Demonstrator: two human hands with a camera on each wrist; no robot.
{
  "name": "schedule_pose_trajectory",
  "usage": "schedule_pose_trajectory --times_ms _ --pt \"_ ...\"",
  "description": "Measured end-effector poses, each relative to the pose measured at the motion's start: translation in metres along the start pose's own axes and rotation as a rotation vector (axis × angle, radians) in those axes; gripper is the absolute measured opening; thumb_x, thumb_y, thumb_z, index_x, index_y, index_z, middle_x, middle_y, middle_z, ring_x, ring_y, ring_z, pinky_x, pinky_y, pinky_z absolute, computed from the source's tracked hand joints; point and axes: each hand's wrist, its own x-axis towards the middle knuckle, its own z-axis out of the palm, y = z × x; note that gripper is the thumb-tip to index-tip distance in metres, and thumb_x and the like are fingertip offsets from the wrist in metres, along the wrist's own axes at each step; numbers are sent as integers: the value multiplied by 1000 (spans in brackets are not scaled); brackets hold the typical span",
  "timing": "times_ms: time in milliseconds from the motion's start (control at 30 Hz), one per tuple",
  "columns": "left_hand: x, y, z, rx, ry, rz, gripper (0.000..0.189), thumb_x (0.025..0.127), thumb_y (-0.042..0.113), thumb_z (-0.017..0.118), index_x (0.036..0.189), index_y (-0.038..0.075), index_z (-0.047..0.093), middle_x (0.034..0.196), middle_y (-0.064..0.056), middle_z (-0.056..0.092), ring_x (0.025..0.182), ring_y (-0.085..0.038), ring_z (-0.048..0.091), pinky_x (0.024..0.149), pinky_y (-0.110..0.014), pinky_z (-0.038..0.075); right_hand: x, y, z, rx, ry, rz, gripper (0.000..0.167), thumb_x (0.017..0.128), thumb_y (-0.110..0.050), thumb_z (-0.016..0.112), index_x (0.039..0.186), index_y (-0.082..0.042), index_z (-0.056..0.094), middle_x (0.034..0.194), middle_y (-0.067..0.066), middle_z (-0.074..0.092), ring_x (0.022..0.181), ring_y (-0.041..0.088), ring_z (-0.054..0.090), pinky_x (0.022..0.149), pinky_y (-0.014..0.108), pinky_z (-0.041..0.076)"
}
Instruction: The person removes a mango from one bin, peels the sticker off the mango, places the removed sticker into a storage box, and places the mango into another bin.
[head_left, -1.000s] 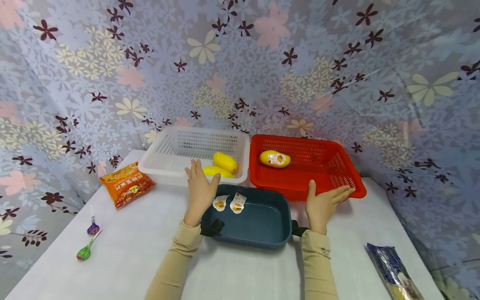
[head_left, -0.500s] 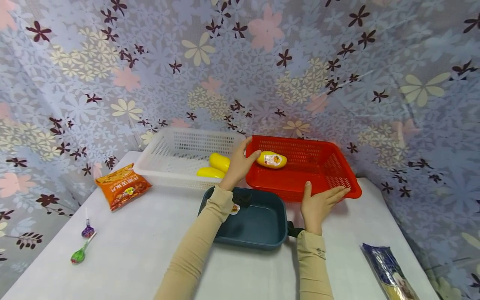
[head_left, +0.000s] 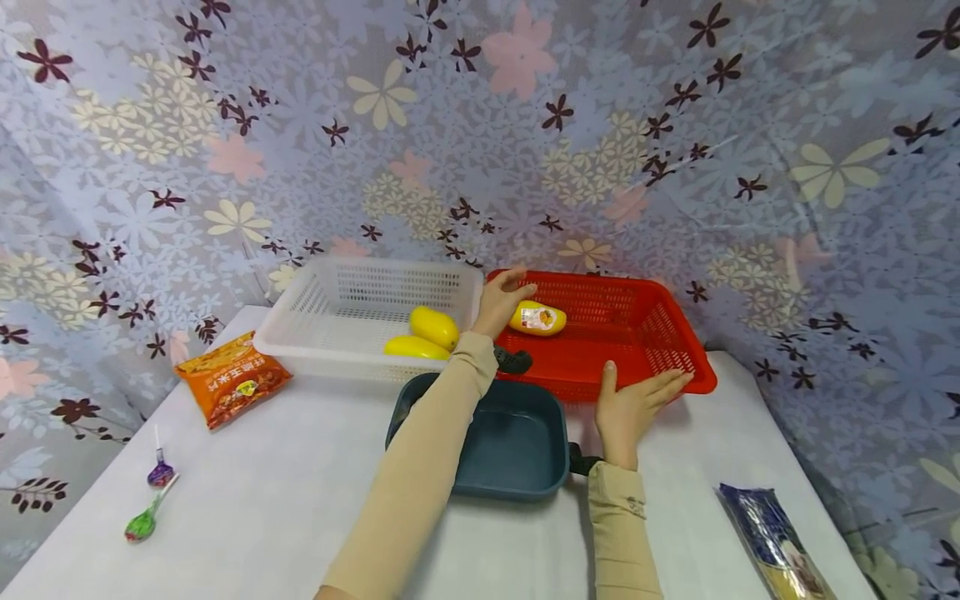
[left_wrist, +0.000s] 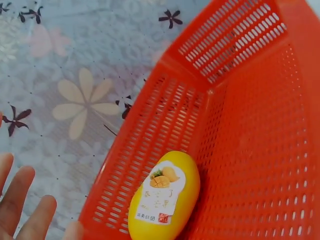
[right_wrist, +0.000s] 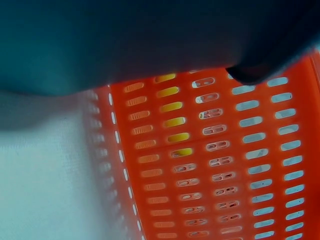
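Observation:
A yellow mango (head_left: 538,319) with a paper label lies at the left end of the red basket (head_left: 637,292). Beside it, over the basket's left rim, is my left hand (head_left: 501,307). In the left wrist view its loosely bent fingers (left_wrist: 17,192) are apart from the labelled mango (left_wrist: 167,195). My right hand (head_left: 628,417) has straight fingers against the red basket's front right edge. Through the slots of the red basket wall (right_wrist: 200,160), the right wrist view shows bits of yellow. The right hand itself does not show there.
Two yellow mangoes (head_left: 433,327) lie in the white basket (head_left: 300,354) on the left. A dark teal tray (head_left: 513,492) stands in front, partly behind my left sleeve. An orange snack bag (head_left: 232,379), two lollipops (head_left: 142,525) and a blue packet (head_left: 772,537) lie around on the table.
My left hand has moved right, from the teal tray's left end to the red basket's left end beside the mango. The right hand has stayed at the basket's front edge.

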Motion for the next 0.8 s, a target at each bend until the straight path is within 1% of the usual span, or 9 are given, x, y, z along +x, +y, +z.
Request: schedule_pose_trajectory --times_ms 167,233,333,467,567,633,700,733,800 --pt "15 -5 11 0 7 -36 47 91 16 66 136 7 55 142 -12 53 134 -27 47 109 -37 41 2 1 0 -7 16 -2 98 96 -46 50 151 6 -11 160 21 -16 149 36 -13 122 50 10" --pt "19 -9 14 20 -1 -64 47 91 17 66 136 9 56 142 -10 54 132 -26 49 109 -38 42 1 1 1 -8 25 -4 97 96 -45 51 151 5 -11 160 21 -15 149 36 -12 122 49 11" --pt "22 -17 17 84 -9 -109 46 91 19 66 135 11 57 141 -9 54 129 -28 51 108 -40 42 -2 2 2 -6 40 -13 96 96 -43 52 151 7 -8 160 22 -13 149 37 -10 122 50 12" --pt "23 -33 23 205 -8 -180 45 90 23 67 134 14 59 142 -7 53 128 -31 51 107 -44 41 -8 4 3 -3 33 -6 96 96 -42 53 151 7 -7 160 22 -13 149 38 -8 121 51 11" --pt "25 -44 28 310 -10 -224 47 88 25 69 133 18 60 144 -7 51 129 -33 48 111 -51 33 -13 5 5 -2 18 13 97 96 -43 53 152 5 -9 160 20 -15 149 38 -8 121 52 12" --pt "30 -48 31 371 -12 -238 47 86 26 70 132 20 61 145 -6 50 131 -35 43 113 -59 24 -13 4 6 -2 21 13 97 95 -44 53 152 5 -9 160 20 -14 149 38 -7 121 52 12" --pt "36 -50 34 407 -21 -241 48 85 24 71 132 21 61 146 -7 49 133 -37 37 113 -65 16 -10 3 5 1 30 8 97 95 -45 53 152 5 -8 161 20 -14 150 38 -6 121 52 12" --pt "39 -50 35 419 -32 -244 48 85 23 71 131 21 62 146 -7 48 134 -38 34 113 -66 14 -8 3 4 1 35 5 97 95 -45 53 152 5 -8 161 20 -13 150 38 -6 121 51 12" --pt "46 -50 38 422 -62 -239 48 85 21 71 132 20 61 147 -6 47 138 -39 30 115 -63 17 -3 3 2 3 48 -1 97 95 -44 54 152 5 -7 161 20 -12 150 38 -4 120 53 15"
